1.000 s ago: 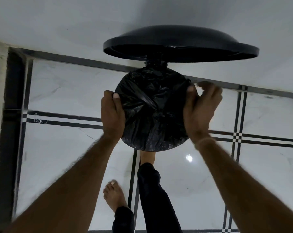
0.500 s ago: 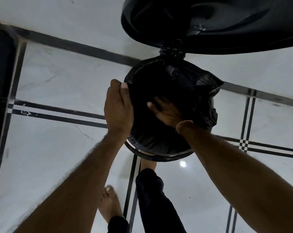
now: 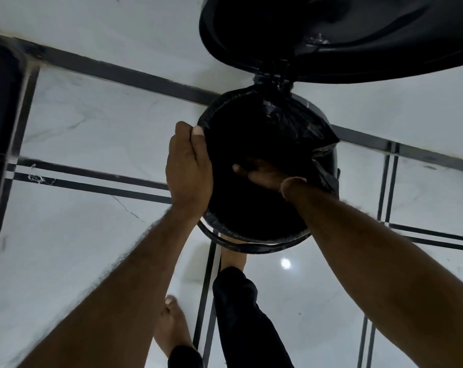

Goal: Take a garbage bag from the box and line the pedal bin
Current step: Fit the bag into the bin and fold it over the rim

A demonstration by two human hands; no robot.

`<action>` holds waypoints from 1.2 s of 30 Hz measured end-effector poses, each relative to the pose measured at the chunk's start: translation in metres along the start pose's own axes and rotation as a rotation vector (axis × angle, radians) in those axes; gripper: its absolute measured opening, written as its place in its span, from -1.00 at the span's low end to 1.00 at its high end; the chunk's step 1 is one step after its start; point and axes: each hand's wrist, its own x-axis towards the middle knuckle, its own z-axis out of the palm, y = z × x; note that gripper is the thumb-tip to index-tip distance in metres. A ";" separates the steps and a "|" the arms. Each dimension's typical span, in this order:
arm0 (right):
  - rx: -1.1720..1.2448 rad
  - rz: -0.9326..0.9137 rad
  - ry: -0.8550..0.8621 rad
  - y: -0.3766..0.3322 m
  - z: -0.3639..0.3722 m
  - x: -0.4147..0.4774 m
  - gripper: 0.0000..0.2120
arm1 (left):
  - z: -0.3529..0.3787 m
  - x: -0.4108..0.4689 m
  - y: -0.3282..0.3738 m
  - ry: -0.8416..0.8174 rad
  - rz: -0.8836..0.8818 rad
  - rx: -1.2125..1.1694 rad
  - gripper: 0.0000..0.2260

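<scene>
A black pedal bin stands on the floor below me with its round lid raised at the top right. A black garbage bag sits in the bin's mouth, its edge folded over the left and near rim and bunched up loose on the right. My left hand grips the bag's edge against the left rim. My right hand reaches down inside the bag, fingers spread against the plastic. My right foot is partly hidden under the bin's front.
The floor is glossy white marble tile with black inlay stripes. A dark vertical edge runs along the far left. My bare left foot stands just behind the bin.
The camera has moved closer to the bin. My right hand went from the bin's outer right rim down into the bag, and the bag's mouth has opened up. My left hand stays on the left rim.
</scene>
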 end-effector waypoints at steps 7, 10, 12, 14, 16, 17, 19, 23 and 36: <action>-0.165 -0.497 0.634 -0.003 -0.032 -0.104 -0.63 | -0.014 0.008 0.011 -0.092 -0.058 0.060 -0.81; -0.384 -0.451 1.011 -0.001 -0.044 -0.126 -0.58 | -0.021 0.018 0.017 -0.118 -0.105 0.003 -0.82; -0.288 -0.267 1.037 0.000 -0.056 -0.120 -0.56 | -0.022 0.025 0.029 -0.160 -0.174 -0.053 -0.75; 0.152 -0.152 0.946 -0.002 -0.067 -0.111 -0.59 | -0.022 0.036 0.040 -0.208 -0.269 -0.101 -0.65; 0.488 -0.092 0.904 -0.003 -0.077 -0.104 -0.68 | -0.021 0.048 0.045 -0.246 -0.356 -0.125 -0.65; 0.534 -0.087 0.907 -0.002 -0.082 -0.101 -0.72 | -0.020 0.053 0.047 -0.261 -0.403 -0.157 -0.68; 0.632 -0.113 0.884 0.002 -0.089 -0.096 -0.77 | -0.020 0.061 0.052 -0.274 -0.508 -0.287 -0.76; 0.798 -0.140 0.754 0.013 -0.106 -0.080 -0.65 | -0.023 0.069 0.060 -0.355 -0.664 -0.464 -0.86; 0.743 -0.050 0.269 0.037 -0.129 -0.067 -0.71 | -0.021 0.085 0.050 -0.457 -0.883 -0.485 -0.79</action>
